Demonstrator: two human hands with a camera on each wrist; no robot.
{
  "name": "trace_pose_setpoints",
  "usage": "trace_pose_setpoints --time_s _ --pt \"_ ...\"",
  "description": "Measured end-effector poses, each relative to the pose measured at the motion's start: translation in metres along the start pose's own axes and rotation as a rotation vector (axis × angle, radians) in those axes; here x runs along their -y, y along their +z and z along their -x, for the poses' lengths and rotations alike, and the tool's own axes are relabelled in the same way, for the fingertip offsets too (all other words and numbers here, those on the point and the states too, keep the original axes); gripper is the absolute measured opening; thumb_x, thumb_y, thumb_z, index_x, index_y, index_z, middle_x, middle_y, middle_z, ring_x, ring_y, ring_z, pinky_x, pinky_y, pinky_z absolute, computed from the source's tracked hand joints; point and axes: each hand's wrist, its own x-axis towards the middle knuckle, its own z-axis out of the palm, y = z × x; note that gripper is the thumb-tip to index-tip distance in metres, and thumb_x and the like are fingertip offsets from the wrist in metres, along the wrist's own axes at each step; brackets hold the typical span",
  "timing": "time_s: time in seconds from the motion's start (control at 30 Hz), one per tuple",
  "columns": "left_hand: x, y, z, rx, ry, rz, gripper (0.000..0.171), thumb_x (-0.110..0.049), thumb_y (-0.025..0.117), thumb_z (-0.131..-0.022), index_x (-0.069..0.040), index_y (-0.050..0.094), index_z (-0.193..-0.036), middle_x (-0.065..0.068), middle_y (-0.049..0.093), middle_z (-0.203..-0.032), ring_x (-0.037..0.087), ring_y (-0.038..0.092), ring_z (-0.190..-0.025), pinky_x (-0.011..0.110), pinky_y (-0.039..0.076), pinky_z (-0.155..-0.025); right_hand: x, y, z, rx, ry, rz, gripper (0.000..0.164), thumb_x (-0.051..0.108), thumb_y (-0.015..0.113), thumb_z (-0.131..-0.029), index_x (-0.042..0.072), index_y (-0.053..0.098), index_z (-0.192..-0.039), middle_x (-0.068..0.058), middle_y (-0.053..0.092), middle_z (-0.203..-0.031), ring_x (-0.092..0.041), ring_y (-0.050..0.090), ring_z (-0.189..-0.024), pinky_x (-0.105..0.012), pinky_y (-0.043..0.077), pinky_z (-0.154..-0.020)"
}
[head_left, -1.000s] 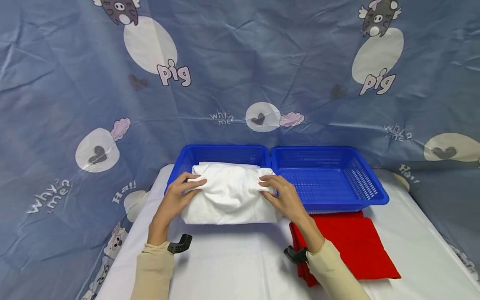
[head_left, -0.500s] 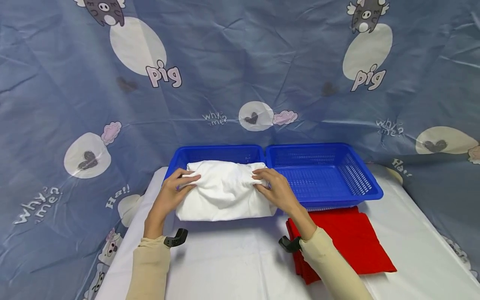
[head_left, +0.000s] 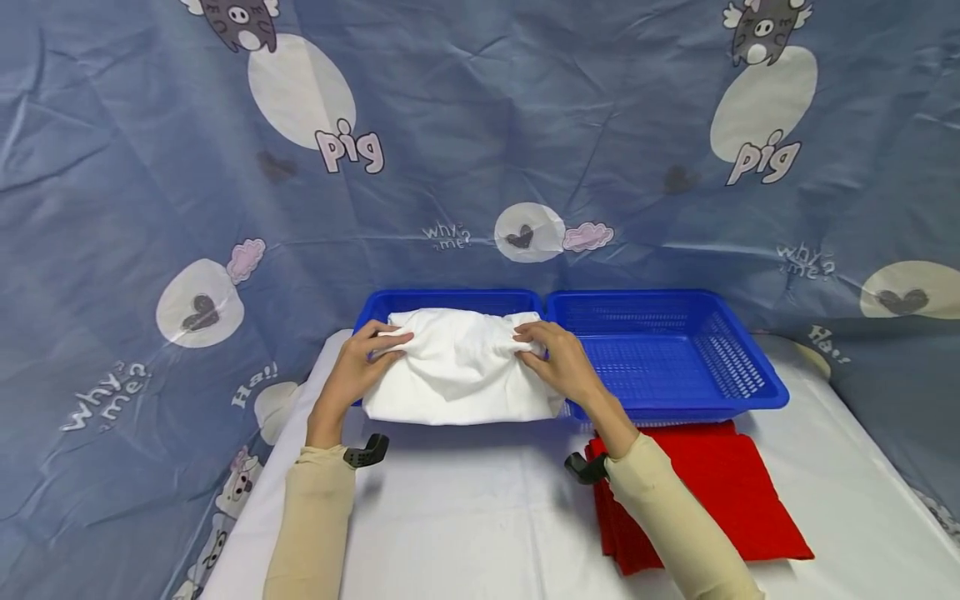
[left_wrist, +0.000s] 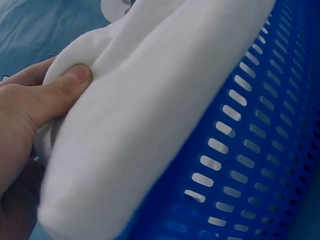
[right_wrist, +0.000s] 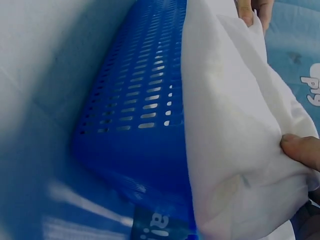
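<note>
A folded white cloth [head_left: 461, 367] is held up by both hands over the left blue basket [head_left: 450, 298], hiding most of that basket. My left hand [head_left: 360, 358] pinches the cloth's left end; in the left wrist view the thumb [left_wrist: 75, 80] presses into its bunched fabric. At the cloth's right end my right hand [head_left: 562, 362] pinches it between thumb and fingers. The cloth's lower edge hangs in front of the basket's near side, whose slotted wall [right_wrist: 135, 90] shows beside the cloth in the right wrist view.
A second blue basket [head_left: 637, 367] stands directly right of the first, with nothing seen inside. A folded red cloth [head_left: 720, 492] lies in front of it, partly under the right forearm. A patterned blue curtain [head_left: 420, 150] hangs behind the white-covered table [head_left: 450, 517].
Both hands have lifted the white cloth slightly, and its lower edge sits higher against the basket. The grip looks the same. The head view has shifted a little.
</note>
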Motion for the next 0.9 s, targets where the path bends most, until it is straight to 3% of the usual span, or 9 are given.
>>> trace_pose_setpoints --time_s 0.4,0.9 --pt "0.013 0.001 -0.008 0.025 -0.057 -0.014 0.032 -0.009 0.066 -0.077 -0.018 0.065 -0.108 0.005 0.055 -0.104 0.017 0.055 -0.094 0.026 0.045 -0.073 -0.015 0.008 -0.013 0.045 0.05 -0.008 0.016 0.016 0.068 -0.077 0.012 0.065 -0.093 -0.003 0.065 -0.104 -0.021 0.058 -0.1 -0.036 0.045 -0.085" --pt "0.031 0.009 -0.012 0.056 -0.148 -0.055 0.03 -0.017 0.066 -0.078 -0.022 0.065 -0.108 0.004 0.055 -0.103 0.018 0.053 -0.09 0.033 0.044 -0.072 -0.03 0.023 -0.026 0.126 0.13 -0.03 0.02 0.016 0.068 -0.077 0.008 0.066 -0.096 -0.005 0.065 -0.102 -0.022 0.059 -0.098 -0.036 0.045 -0.084"
